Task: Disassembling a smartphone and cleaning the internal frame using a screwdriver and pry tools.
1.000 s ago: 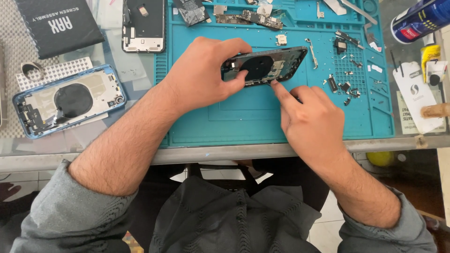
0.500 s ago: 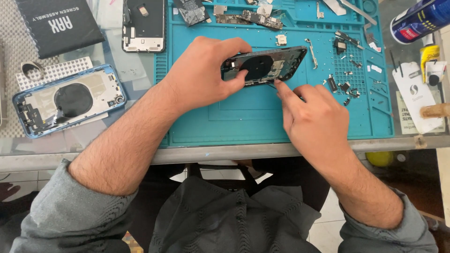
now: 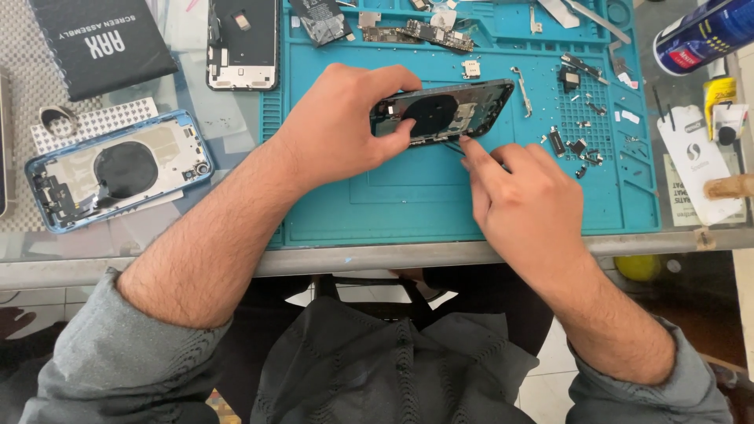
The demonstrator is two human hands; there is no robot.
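Head view: left hand (image 3: 338, 129) fingers grip dark opened phone housing (image 3: 444, 110), tilted over teal silicone repair mat (image 3: 440, 196). Right hand (image 3: 522, 200) holds nothing, forefinger probing lower edge. Step judged: internal component work; next calls for fine fingertip control.

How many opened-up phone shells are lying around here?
2. The dark phone housing is held tilted in the left hand over the blue mat; the blue phone housing lies on the glass, far left.

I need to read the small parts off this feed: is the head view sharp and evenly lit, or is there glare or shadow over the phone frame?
Head view: sharp and evenly lit across the blue mat; the left hand casts only a soft shadow; the dark phone frame it grips shows no glare, its inside stays dim; the right hand is unblurred; the spray can is cut off by the frame edge.
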